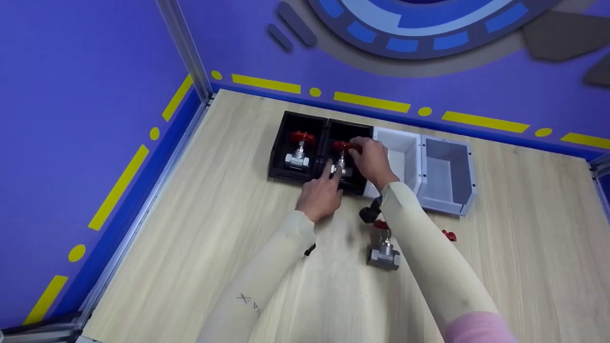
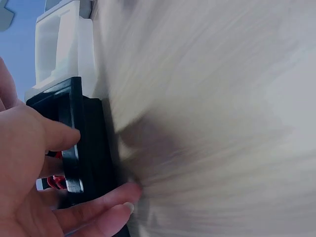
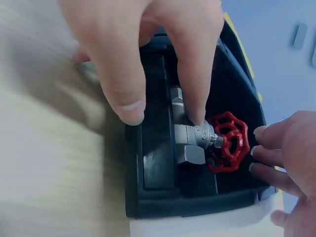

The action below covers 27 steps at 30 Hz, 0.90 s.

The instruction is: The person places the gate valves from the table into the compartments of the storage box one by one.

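A valve (image 3: 192, 133) with a steel body and red handwheel (image 3: 231, 143) lies in the right black bin (image 1: 351, 127). My left hand (image 1: 320, 196) reaches over this bin's front edge from the near side. In the right wrist view, one of its straight fingers touches the steel body and another rests at the front rim. My right hand (image 1: 371, 159) is at the bin's right side, its extended fingertips right beside the handwheel and its thumb apart from them. A similar valve (image 1: 298, 155) stands in the left black bin (image 1: 279, 159), red wheel towards the back.
A white bin (image 1: 400, 138) and a grey bin (image 1: 448, 183) continue the row to the right. On the wooden table (image 1: 190, 228), another valve (image 1: 384, 255) stands beside my right forearm. A further red handwheel (image 1: 449, 235) shows past that forearm. Blue panels (image 1: 95, 95) border the table.
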### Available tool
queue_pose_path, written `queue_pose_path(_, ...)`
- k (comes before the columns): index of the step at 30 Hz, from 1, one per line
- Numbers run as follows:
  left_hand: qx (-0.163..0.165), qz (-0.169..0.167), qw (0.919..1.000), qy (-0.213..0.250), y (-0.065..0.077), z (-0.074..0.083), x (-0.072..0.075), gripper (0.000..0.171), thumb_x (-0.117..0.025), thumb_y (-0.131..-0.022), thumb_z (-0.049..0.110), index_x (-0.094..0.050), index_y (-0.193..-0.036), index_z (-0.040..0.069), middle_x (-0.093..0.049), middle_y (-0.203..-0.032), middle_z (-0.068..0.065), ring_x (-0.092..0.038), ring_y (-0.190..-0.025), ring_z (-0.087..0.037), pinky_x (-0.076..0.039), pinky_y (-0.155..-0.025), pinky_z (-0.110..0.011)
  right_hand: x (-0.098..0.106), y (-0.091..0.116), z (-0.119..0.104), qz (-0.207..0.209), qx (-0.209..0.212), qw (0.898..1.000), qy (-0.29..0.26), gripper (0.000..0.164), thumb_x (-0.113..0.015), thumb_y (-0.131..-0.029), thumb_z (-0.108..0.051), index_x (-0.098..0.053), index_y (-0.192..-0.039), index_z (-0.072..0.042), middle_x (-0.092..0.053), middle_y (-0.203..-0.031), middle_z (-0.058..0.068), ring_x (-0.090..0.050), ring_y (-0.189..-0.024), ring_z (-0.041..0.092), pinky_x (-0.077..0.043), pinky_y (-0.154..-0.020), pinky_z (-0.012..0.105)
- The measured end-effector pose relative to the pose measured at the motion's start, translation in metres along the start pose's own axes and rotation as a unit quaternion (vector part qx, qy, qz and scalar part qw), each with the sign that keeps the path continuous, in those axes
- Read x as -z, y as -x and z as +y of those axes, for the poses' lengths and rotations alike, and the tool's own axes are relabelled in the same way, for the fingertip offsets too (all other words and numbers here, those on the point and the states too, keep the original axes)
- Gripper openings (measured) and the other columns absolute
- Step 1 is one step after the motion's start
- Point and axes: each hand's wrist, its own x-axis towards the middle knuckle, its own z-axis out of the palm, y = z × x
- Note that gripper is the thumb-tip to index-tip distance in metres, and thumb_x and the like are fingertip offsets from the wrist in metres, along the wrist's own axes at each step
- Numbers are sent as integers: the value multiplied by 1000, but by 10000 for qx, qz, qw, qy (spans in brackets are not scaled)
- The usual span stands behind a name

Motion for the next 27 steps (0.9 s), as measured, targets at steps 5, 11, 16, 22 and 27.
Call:
queue_pose_path(5, -109, 112, 9997, 162, 5, -3, -3, 58, -52, -96, 37, -35, -150, 20, -21, -161, -9, -66, -72, -26, -54, -64, -41, 3, 9, 3, 31, 198, 9986, -485, 25, -61, -94, -12, -65, -116, -2, -67, -116, 16, -61, -112, 32, -45, -99, 46)
queue_pose_path(11, -303, 221, 9987, 357, 12, -2, -1, 59, -51, -96, 37, -35, -150, 19, -22, -161, -7, -66, -72, -24, -54, -65, -39, 12, 20, 2, 107, 418, 9962, -752, 27, -61, -92, -6, -64, -118, 2, -66, -117, 19, -60, -113, 32, -45, -100, 45)
queue_pose_path(16, -576, 354, 9952, 713, 23, 5, 1, 58, -55, -94, 32, -37, -147, 16, -29, -157, -9, -68, -84, -26, -54, -71, -40, 21, 32, 4, 244, 585, 9948, -801, 28, -62, -92, -8, -64, -118, 2, -66, -116, 19, -60, -112, 32, -44, -100, 46)
queue_pose_path(22, -1190, 337, 9807, 1517, 41, 18, 0, 35, -56, -96, 27, -52, -128, 13, -52, -124, -4, -61, -91, -18, -53, -80, -33, 32, 53, 11, 299, 677, 9937, -842, 28, -63, -92, -10, -64, -118, 0, -66, -116, 17, -61, -110, 32, -45, -99, 46)
queue_pose_path(27, -1544, -123, 9680, 1973, 56, 29, -2, 24, -55, -96, 26, -58, -116, 13, -58, -109, -1, -58, -90, -11, -50, -80, -25, 38, 70, 16, 248, 778, 9927, -891, 25, -63, -92, -10, -66, -116, -2, -67, -113, 16, -64, -105, 31, -49, -95, 46)
